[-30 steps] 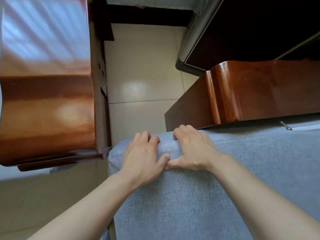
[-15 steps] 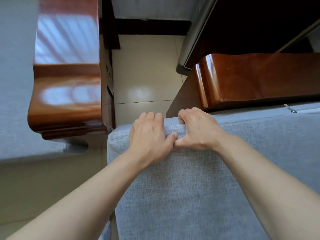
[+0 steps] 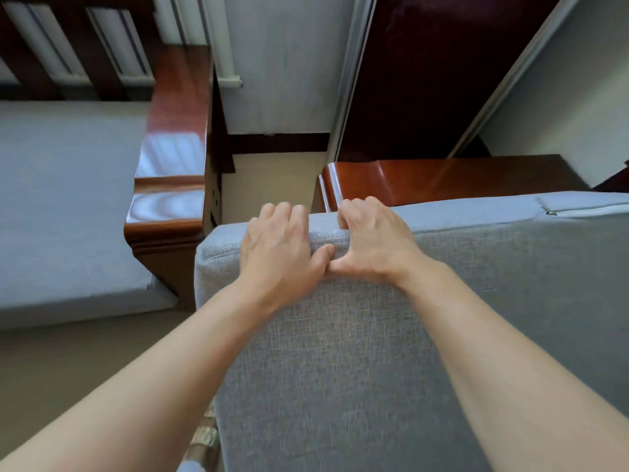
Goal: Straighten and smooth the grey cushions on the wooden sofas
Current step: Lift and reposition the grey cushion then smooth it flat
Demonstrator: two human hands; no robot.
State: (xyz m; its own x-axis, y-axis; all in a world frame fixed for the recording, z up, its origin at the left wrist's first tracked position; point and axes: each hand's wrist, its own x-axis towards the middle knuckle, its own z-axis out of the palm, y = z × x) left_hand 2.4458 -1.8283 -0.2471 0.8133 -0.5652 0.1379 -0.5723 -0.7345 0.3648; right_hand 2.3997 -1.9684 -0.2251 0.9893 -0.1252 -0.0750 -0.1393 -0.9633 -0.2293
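A thick grey cushion (image 3: 357,362) fills the lower middle and right of the head view. My left hand (image 3: 279,247) and my right hand (image 3: 371,243) sit side by side on its far edge, thumbs touching on top. The fingers of both hands curl over that edge and grip it; the fingertips are hidden behind the cushion. A zip (image 3: 585,209) runs along the cushion's far right side. A second grey seat cushion (image 3: 64,206) lies flat on the wooden sofa at the left.
The left sofa's glossy wooden armrest (image 3: 170,185) stands just left of the held cushion. Another wooden armrest (image 3: 442,178) lies right behind my right hand. Between them is a narrow strip of cream floor (image 3: 269,182), with a white wall and dark door panels beyond.
My view has tilted up, bringing the left sofa's seat cushion and slatted back into view. Both hands keep the same grip on the cushion's far edge.
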